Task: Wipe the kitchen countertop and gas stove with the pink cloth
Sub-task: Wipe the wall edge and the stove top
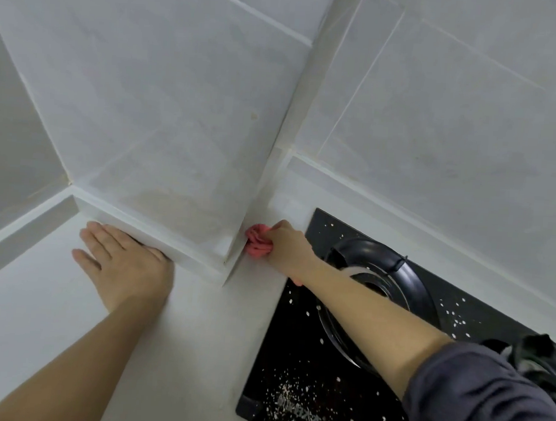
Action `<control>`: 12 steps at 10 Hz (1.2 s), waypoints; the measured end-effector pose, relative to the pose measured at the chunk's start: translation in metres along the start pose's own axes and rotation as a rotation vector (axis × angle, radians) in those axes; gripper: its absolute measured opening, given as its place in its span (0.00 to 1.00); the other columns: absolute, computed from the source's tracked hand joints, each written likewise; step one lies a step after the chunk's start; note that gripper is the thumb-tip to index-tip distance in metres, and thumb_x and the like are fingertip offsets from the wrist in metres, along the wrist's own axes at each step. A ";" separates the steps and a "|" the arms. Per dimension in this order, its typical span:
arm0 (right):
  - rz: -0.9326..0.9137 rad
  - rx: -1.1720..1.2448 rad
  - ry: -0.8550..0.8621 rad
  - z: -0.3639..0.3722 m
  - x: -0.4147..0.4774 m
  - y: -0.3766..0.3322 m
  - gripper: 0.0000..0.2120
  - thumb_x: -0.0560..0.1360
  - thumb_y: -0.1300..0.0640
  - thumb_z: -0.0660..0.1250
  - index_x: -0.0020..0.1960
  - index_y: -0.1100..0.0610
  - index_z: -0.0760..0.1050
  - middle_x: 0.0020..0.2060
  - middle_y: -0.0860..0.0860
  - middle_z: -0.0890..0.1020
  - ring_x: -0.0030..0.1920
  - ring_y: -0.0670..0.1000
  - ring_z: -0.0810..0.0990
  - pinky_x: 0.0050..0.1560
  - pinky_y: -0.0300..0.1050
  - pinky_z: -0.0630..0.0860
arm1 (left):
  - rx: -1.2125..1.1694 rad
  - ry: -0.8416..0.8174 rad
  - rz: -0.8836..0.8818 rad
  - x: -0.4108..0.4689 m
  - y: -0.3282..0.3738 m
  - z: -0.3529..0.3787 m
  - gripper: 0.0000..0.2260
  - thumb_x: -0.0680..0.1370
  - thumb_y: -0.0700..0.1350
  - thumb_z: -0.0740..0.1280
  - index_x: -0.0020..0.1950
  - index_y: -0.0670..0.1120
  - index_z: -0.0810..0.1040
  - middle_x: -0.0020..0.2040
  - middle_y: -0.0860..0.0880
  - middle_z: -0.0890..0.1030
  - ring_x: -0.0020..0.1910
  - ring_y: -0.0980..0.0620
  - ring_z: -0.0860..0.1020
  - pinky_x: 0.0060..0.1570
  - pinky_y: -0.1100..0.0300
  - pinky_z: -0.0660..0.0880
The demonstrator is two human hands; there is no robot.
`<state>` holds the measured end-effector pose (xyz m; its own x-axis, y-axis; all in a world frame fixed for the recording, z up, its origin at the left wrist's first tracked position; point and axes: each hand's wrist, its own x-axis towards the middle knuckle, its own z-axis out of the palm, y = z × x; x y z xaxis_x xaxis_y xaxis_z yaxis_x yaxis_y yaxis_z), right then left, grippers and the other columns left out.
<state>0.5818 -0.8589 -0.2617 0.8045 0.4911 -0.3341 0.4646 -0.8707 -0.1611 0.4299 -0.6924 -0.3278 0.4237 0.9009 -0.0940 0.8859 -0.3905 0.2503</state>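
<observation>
- The counter (198, 319) narrowed to a strip between a tiled pillar (177, 139) and the gas stove (292, 374), whose right end was cut off.
- White specks (286, 394) dotted the stove, just right of the wiping hand.
- The left hand (124, 259) lay spread flat on the counter, touching the pillar's base.
- The right hand (287, 246) gripped the bunched pink cloth (257, 240) at the pillar's foot, its fingertips hidden.

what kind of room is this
Most likely a home kitchen: a black glass gas stove with a burner ring is set into a pale countertop, backed by grey tiled walls. The right hand grips a pink cloth in the corner beside the stove.
</observation>
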 end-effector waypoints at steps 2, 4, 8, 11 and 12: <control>-0.054 0.289 -0.382 -0.055 -0.018 0.001 0.19 0.77 0.71 0.56 0.62 0.60 0.78 0.54 0.55 0.83 0.54 0.55 0.82 0.56 0.45 0.79 | 0.013 -0.029 0.019 -0.003 0.001 -0.008 0.31 0.78 0.48 0.46 0.76 0.32 0.46 0.78 0.36 0.47 0.77 0.39 0.44 0.74 0.41 0.42; 0.089 0.456 0.017 -0.100 0.035 0.034 0.14 0.76 0.72 0.57 0.53 0.66 0.80 0.36 0.53 0.80 0.33 0.48 0.76 0.39 0.37 0.77 | 0.032 -0.016 0.041 -0.007 0.005 -0.009 0.31 0.78 0.49 0.44 0.76 0.32 0.46 0.78 0.36 0.47 0.77 0.39 0.44 0.74 0.41 0.41; 0.026 0.259 0.093 -0.035 0.075 0.016 0.09 0.74 0.65 0.61 0.49 0.52 0.71 0.49 0.57 0.78 0.47 0.54 0.78 0.45 0.44 0.77 | 0.031 0.009 0.009 0.001 -0.003 0.004 0.30 0.78 0.49 0.43 0.76 0.32 0.46 0.78 0.36 0.47 0.77 0.39 0.43 0.74 0.41 0.41; -0.379 0.451 -0.203 0.010 -0.022 -0.007 0.14 0.81 0.69 0.51 0.42 0.55 0.67 0.27 0.43 0.63 0.27 0.45 0.59 0.29 0.33 0.59 | 0.004 -0.028 0.000 -0.003 -0.001 -0.002 0.31 0.78 0.48 0.45 0.76 0.31 0.46 0.78 0.36 0.48 0.77 0.38 0.45 0.74 0.40 0.42; -0.219 0.446 -0.276 -0.002 -0.038 -0.002 0.18 0.74 0.75 0.54 0.48 0.60 0.79 0.46 0.49 0.82 0.44 0.39 0.80 0.47 0.28 0.74 | 0.006 -0.032 0.009 -0.004 -0.002 -0.004 0.31 0.79 0.48 0.46 0.76 0.31 0.46 0.78 0.36 0.48 0.77 0.38 0.45 0.74 0.40 0.42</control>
<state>0.5508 -0.8760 -0.2473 0.5522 0.6888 -0.4697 0.3602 -0.7052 -0.6107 0.4259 -0.6942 -0.3239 0.4373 0.8910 -0.1223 0.8832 -0.3997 0.2454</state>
